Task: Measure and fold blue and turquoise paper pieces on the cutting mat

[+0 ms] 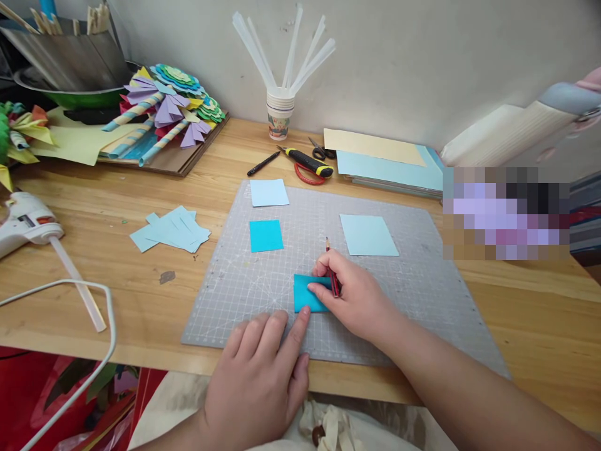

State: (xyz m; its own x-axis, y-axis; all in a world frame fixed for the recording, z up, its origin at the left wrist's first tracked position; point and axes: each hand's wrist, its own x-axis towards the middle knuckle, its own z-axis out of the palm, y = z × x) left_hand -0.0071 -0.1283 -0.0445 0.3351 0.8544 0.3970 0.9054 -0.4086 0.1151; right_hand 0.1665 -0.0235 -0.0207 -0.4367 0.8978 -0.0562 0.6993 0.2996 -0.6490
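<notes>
Head view, looking down at a table [94, 207].

- Teal paper [304, 294]: lies flat on the mat [413, 294], just below mat centre. It looks folded. Its right part is hidden under the right hand, so the full outline cannot be read.
- Right hand [359, 300]: at 3 o'clock of the teal paper, fingers curled and closed on a pencil [331, 270]. Fingertips press on the paper's right end. The pencil tip points toward 12 o'clock and its lower end is hidden in the grip.
- Left hand [263, 376]: at 7 o'clock of the teal paper, palm down, fingers loosely spread, gripping nothing. The index tip touches the paper's lower edge. The wrist is cut off by the bottom of the frame.
- The hands are apart, with the paper between them.

Elsewhere on the mat:
- Teal square [265, 235] at 11 o'clock of the folded piece.
- Pale square [269, 192] beyond it, at the mat's far edge.
- Larger pale square [369, 235] at 1 o'clock.

Off the mat:
- Scraps [171, 230] at 9 o'clock.
- Glue gun [25, 220] at the far left, its body cut off by the frame edge.
- Pen [263, 164], knife [307, 163] and scissors [322, 151] at 12 o'clock. The scissors are partly hidden behind the knife.
- Cup [280, 116] of clear sticks behind them.
- Paper stack [389, 168] at 1 o'clock. Its right end runs into a pixelated patch, and nothing there is legible.
</notes>
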